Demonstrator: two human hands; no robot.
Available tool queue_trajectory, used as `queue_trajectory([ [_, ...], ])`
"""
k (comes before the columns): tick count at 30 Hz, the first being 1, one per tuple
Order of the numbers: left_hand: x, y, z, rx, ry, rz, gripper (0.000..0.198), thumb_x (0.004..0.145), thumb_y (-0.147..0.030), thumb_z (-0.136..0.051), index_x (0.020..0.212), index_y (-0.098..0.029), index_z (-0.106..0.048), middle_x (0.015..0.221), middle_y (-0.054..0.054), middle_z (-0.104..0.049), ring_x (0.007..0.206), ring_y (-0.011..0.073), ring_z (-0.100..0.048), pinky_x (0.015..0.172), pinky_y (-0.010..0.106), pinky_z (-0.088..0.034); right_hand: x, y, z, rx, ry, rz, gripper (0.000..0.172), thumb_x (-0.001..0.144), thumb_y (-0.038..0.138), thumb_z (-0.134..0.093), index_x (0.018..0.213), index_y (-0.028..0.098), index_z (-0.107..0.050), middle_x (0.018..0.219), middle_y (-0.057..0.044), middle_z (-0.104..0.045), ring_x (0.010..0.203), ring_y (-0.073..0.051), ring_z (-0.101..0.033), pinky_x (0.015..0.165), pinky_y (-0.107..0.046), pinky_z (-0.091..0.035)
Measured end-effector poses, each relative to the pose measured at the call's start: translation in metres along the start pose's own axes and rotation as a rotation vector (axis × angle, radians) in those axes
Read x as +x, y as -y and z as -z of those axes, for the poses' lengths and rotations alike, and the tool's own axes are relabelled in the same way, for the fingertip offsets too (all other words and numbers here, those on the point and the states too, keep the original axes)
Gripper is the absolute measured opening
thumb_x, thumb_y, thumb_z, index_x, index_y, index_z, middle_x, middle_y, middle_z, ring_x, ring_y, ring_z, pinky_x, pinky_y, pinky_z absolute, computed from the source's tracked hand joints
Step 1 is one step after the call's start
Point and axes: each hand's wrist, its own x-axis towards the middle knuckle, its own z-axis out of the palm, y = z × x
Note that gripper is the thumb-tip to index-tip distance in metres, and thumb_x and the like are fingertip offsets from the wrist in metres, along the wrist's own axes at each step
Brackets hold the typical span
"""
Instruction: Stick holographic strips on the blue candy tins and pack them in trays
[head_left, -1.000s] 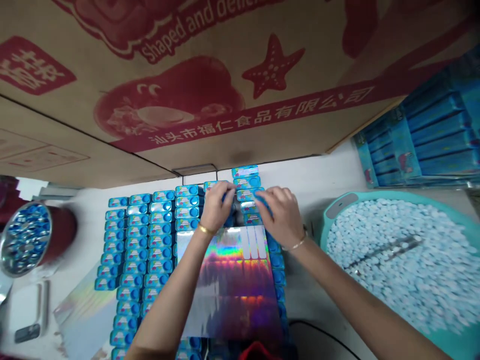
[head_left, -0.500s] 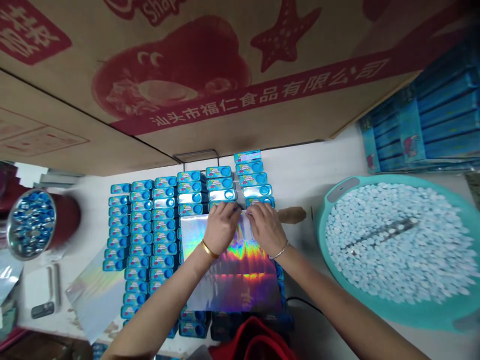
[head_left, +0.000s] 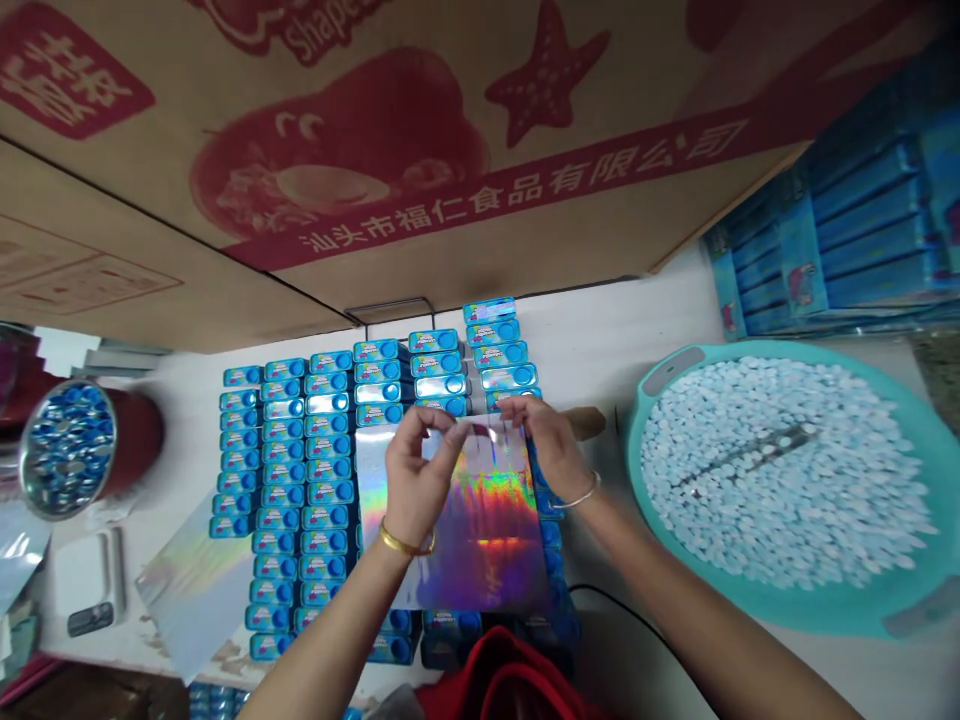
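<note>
Holographic sheet [head_left: 487, 580] lies on the blue tins [head_left: 326, 495], toward the near edge of the surface [head_left: 600, 335]. Side edges run near-to-far; long axis unclear. Left hand [head_left: 418, 480]: thumb and finger nearly together; right hand [head_left: 555, 455]: fingers curled. Both at sheet's far edge; grip: can't tell.

Head camera looks forward and down, apparently close above the table [head_left: 592, 320].

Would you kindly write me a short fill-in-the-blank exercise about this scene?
1. The bangle by the left hand is ____-coloured.
2. The shiny sheet lies on top of small ____ containers.
3. The turquoise tub stands on the person's ____ side.
4. The red five-armed shape printed on the carton is a ____.

Missing words: gold; blue; right; starfish.
</note>
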Motion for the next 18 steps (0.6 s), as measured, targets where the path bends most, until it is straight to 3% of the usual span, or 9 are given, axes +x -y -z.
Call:
queue_trajectory([
  [3,0.025,0.005,-0.019,-0.244,-0.058,0.122,0.020,0.076,-0.033,-0.073,0.072,-0.021,-0.056,0.072,0.000,-0.058,0.070,0.0137,-0.055,0.069,0.028,-0.043,0.000,0.012,0.009,0.152,0.015,-0.094,0.062,0.089,0.072,-0.032,0.093,0.020,-0.065,0.083,-0.004,-0.065,0.076,-0.019,-0.058,0.070,-0.031,-0.046],
  [7,0.050,0.017,-0.041,-0.348,-0.035,0.179,0.024,0.070,-0.034,-0.077,0.068,-0.019,-0.057,0.066,-0.002,-0.054,0.064,0.0103,-0.051,0.064,0.024,-0.042,0.019,0.021,0.018,0.090,-0.117,-0.140,0.042,0.086,0.061,-0.054,0.072,0.021,-0.060,0.067,0.001,-0.058,0.064,-0.014,-0.050,0.062,-0.027,-0.041],
  [13,0.087,0.019,-0.062,-0.431,-0.050,0.179,0.025,0.068,-0.033,-0.077,0.066,-0.018,-0.057,0.062,-0.002,-0.055,0.059,0.0093,-0.051,0.059,0.022,-0.042,0.067,0.012,0.035,0.080,-0.181,-0.103,0.053,0.090,0.067,-0.039,0.076,0.021,-0.062,0.069,-0.001,-0.059,0.065,-0.014,-0.053,0.064,-0.028,-0.043],
  [18,0.105,0.014,-0.071,-0.454,-0.068,0.163,0.022,0.068,-0.029,-0.076,0.067,-0.018,-0.057,0.064,-0.003,-0.055,0.060,0.0083,-0.050,0.062,0.022,-0.042,0.083,-0.003,0.034,0.143,-0.136,-0.183,0.063,0.086,0.074,-0.034,0.082,0.020,-0.066,0.071,-0.003,-0.061,0.062,-0.014,-0.052,0.058,-0.027,-0.041],
])
